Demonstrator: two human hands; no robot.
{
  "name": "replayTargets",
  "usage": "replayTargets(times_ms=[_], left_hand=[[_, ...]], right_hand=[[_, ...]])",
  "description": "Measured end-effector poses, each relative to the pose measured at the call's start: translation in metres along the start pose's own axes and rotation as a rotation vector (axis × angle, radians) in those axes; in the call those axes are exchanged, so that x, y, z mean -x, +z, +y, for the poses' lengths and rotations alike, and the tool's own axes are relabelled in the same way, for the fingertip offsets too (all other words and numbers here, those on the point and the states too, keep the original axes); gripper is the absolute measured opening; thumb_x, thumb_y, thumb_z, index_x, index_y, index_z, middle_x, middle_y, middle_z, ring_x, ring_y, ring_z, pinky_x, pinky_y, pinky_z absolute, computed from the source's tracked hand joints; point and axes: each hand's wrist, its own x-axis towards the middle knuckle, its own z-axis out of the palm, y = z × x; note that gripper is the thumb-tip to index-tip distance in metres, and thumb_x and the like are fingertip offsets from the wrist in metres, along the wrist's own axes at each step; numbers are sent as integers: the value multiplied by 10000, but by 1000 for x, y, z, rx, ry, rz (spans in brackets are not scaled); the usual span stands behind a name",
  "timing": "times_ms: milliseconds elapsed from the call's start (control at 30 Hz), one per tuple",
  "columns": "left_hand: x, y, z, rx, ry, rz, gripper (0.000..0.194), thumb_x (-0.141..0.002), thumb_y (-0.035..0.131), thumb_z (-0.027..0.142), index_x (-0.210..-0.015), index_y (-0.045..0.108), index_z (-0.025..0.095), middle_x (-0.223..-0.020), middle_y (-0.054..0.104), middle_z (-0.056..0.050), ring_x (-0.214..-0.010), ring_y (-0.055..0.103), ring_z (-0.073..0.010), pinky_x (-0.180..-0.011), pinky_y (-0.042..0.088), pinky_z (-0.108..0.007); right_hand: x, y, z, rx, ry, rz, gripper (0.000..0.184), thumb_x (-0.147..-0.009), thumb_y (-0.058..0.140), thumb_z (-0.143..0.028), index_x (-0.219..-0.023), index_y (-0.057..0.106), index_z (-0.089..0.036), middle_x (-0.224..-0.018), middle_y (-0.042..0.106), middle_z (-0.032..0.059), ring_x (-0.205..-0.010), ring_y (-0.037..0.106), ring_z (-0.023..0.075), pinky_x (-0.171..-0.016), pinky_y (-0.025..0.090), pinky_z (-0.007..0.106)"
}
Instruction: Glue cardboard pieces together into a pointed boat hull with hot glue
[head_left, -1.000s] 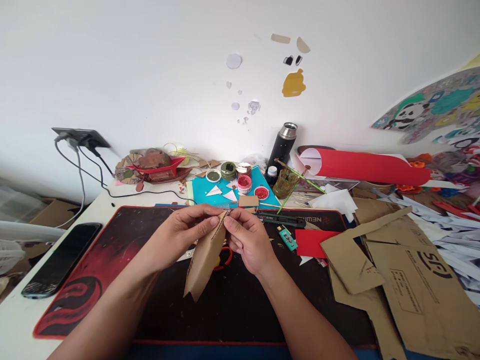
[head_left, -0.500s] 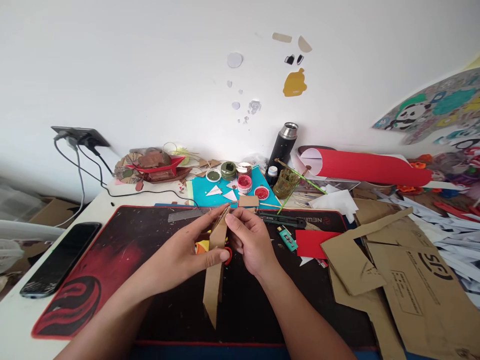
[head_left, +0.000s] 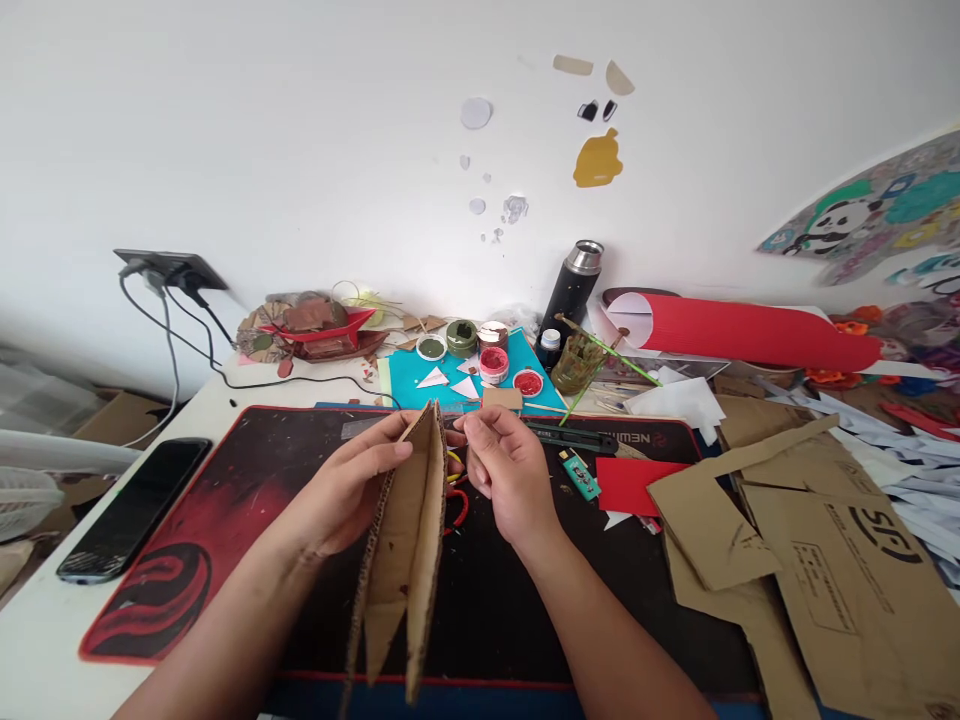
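My left hand (head_left: pixel 352 475) grips a long folded piece of cardboard (head_left: pixel 409 530) along its left side, thumb over the edge. The cardboard stands steeply, its pointed tip up and its open, trough-like inside facing me. My right hand (head_left: pixel 506 465) is pinched closed just right of that tip; whatever its fingers hold, if anything, is too small to make out. Behind the cardboard, red-and-yellow scissor handles (head_left: pixel 456 510) show in part on the black and red desk mat (head_left: pixel 525 620).
Cardboard sheets (head_left: pixel 832 580) and a red paper piece (head_left: pixel 637 485) lie at the right. A green cutter knife (head_left: pixel 574 438) rests behind my right hand. Paint jars (head_left: pixel 493 362) stand on blue paper, near a black flask (head_left: pixel 574 290). A phone (head_left: pixel 135 510) lies at the left.
The cardboard has turned from its narrow outer side to show its hollow inside, and its lower end now reaches nearer to me. My left thumb has moved up. My right fingers have come off the tip.
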Motion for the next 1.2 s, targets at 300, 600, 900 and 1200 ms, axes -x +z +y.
replayTargets(times_ms=[300,600,900,1200], left_hand=[[3,14,-2,-93,16,346,505,-733,988,444,-1178,885,229,-1216,862,-105,-1128,825,-359,-817,707,-308],[3,19,-1,-183,31,308,567,-707,995,544,-1189,892,265,-1357,812,-98,-1321,735,-402,-968,681,-344],[4,14,-3,-170,23,143,636,-797,944,479,-1375,803,255,-1519,723,-126,-1403,667,-433,-1001,661,-380],[3,6,-4,-340,110,197,572,-857,893,553,-1372,816,315,-1607,656,-47,-1601,464,-393,-1341,353,-461]], right_hand=[[0,0,3,87,16,-57,499,-873,835,-688,-1039,736,-228,-554,458,-82,-498,412,117,-450,304,244],[-1,-2,7,112,26,-24,481,-865,850,-653,-1017,723,-215,-672,587,-41,-530,428,107,-447,304,244],[-2,-3,8,136,54,4,413,-874,840,-607,-917,695,-222,-627,530,-61,-507,386,105,-444,274,251],[-4,-4,8,159,39,-20,401,-904,815,-595,-997,730,-214,-604,515,-68,-495,373,107,-459,280,261]])
